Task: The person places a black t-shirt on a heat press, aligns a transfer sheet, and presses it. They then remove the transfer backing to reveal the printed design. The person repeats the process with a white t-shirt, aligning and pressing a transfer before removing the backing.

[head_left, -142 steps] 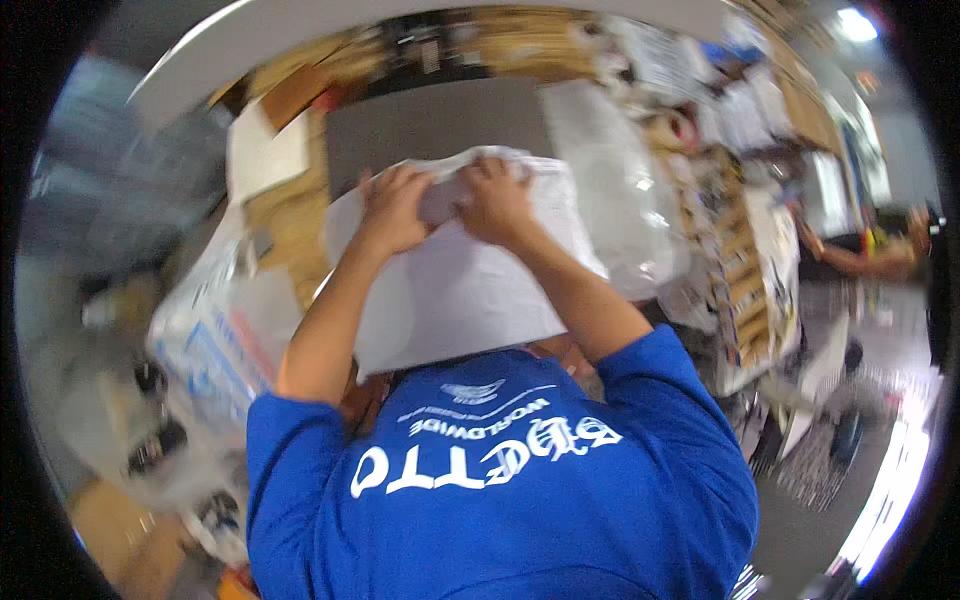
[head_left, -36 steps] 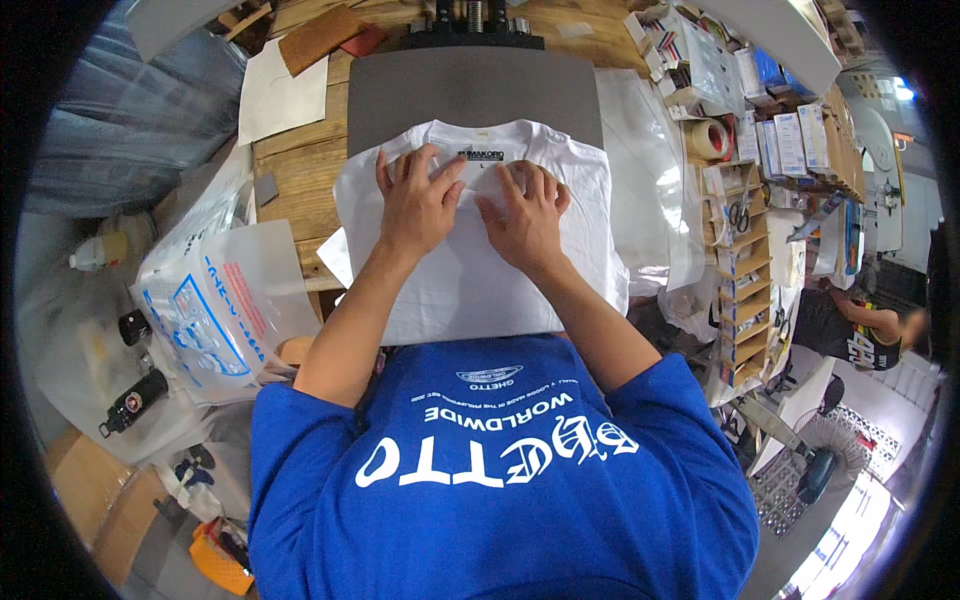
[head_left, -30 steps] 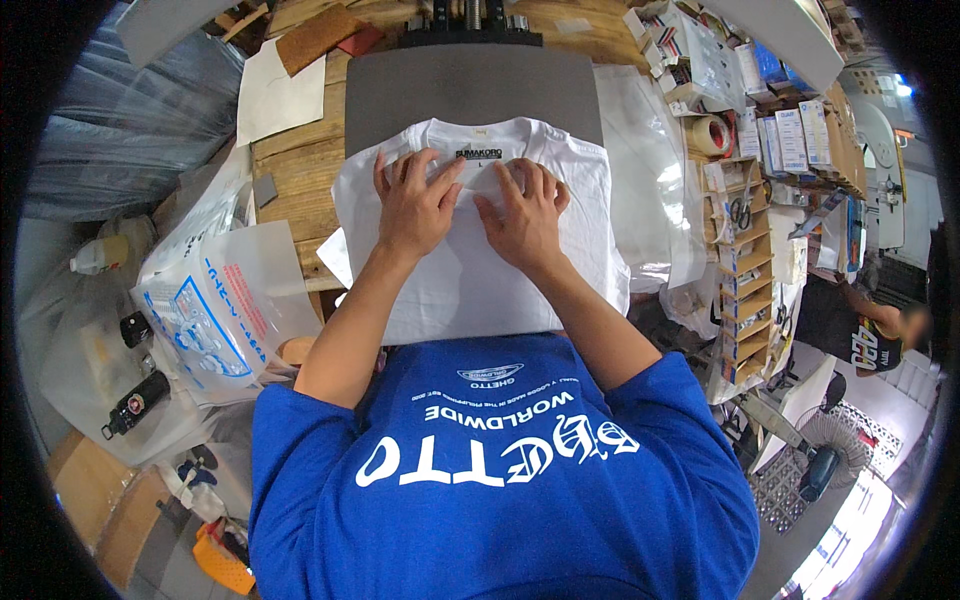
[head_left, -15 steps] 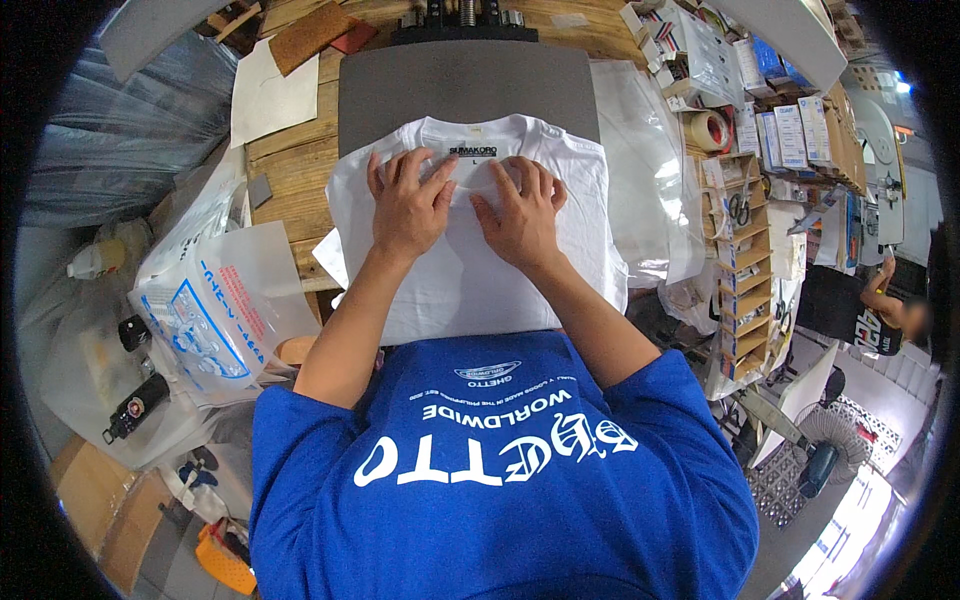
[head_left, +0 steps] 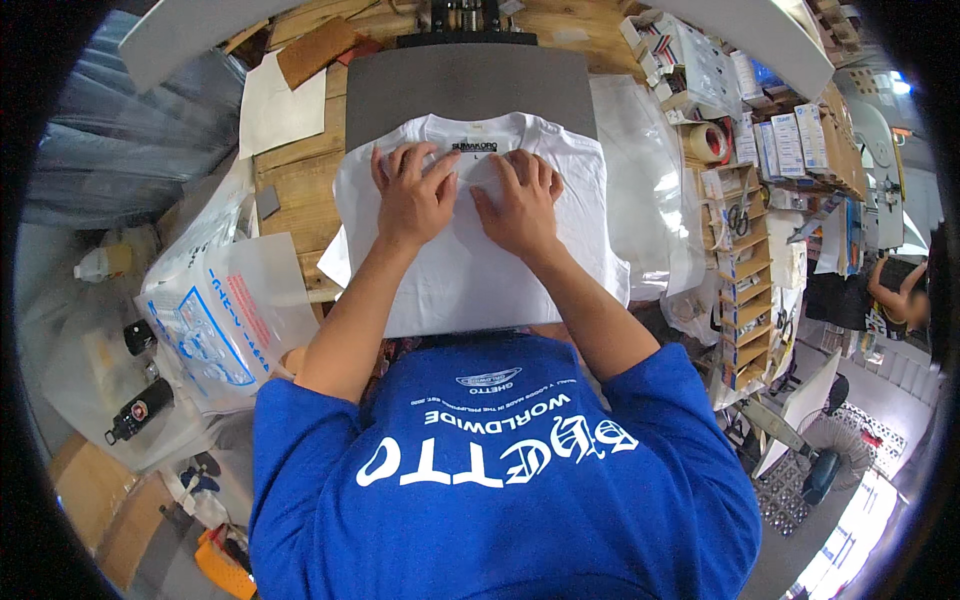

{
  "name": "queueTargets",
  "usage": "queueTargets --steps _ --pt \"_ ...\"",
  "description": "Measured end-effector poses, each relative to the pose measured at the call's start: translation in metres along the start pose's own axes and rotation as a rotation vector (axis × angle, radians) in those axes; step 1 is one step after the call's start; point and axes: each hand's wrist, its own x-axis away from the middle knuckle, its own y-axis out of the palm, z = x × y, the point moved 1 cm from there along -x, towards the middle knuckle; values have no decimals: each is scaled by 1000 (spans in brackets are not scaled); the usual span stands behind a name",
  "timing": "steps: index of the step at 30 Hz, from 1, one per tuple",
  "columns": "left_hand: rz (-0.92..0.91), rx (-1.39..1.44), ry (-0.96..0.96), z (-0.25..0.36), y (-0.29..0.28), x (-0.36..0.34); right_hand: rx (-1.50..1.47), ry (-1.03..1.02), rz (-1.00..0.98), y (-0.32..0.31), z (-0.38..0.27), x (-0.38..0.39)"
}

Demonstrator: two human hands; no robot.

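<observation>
A white T-shirt (head_left: pixel 480 275) lies spread over a dark grey flat platen (head_left: pixel 470 90), its neckline toward the far side. Inside the neck is a small black printed label (head_left: pixel 474 146). My left hand (head_left: pixel 415 195) rests on the shirt left of the label, fingers spread and bent, thumb and forefinger near the print's left end. On the other side, my right hand (head_left: pixel 520 200) touches the fabric with fingers apart, its fingertips just below the label's right end. Neither hand grips anything that I can see.
The platen sits over a wooden table (head_left: pixel 310 150) with a white sheet (head_left: pixel 285 110) at left. Clear plastic (head_left: pixel 645 190) lies right of the shirt. Further right stand a cardboard organizer (head_left: pixel 745 270), a tape roll (head_left: pixel 708 143) and a fan (head_left: pixel 825 460). Another person (head_left: pixel 895 295) is at far right.
My hands keep nearly the same place on the shirt, the right fingers shifting slightly. The whole view has moved a little. At far right the other person's arms have changed position.
</observation>
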Motion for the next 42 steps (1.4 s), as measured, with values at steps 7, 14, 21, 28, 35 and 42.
queueTargets --steps 7,14,21,28,35,42 --pt "173 241 -240 -38 -13 -91 -178 176 83 -30 97 -90" --pt "-497 323 -661 -97 -145 67 490 440 854 -402 305 -204" --pt "-163 399 -588 -63 -61 132 659 145 332 -444 131 -330" --pt "47 503 -553 -74 -48 129 664 -208 172 -413 -52 -311" --pt "-180 473 -602 -132 -152 38 386 -316 -436 -353 -190 -199" --pt "44 1036 529 51 -187 -125 -200 -294 -1167 -162 -126 -149"
